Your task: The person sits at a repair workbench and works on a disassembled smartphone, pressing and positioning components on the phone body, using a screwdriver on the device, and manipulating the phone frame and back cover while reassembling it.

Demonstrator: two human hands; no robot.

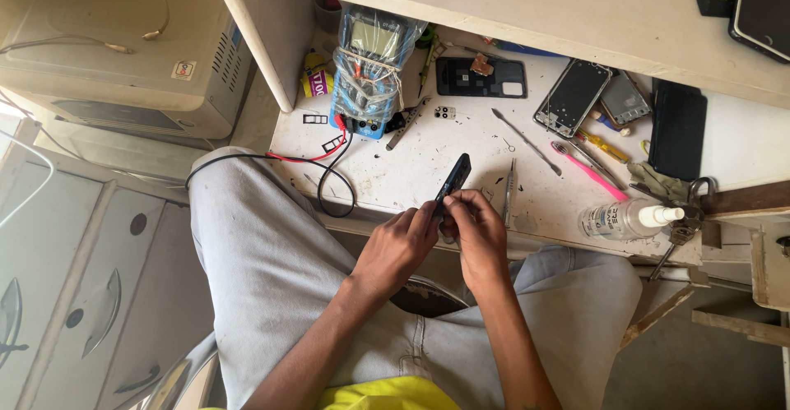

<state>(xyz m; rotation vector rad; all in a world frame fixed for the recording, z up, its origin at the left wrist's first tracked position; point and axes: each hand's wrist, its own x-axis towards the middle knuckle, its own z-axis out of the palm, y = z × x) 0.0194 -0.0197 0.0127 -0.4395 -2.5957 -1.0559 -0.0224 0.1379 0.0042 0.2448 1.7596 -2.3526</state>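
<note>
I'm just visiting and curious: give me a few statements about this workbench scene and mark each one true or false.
1. Both hands, left hand and right hand, hold a dark phone. True.
2. The meter lies on the person's lap. False: it rests on the white table.
3. A pink toothbrush lies on the table. True.
4. The spray bottle stands upright. False: it lies on its side.

Lower end of dark phone [453,181] hidden inside the grip of left hand [397,245] and right hand [476,233]; fingertips overlap, contact unclear. Right of phone: black device [765,7] on shelf cut by picture edge. Small parts [444,112] on worktop [461,151] above phone too small to tell.
</note>
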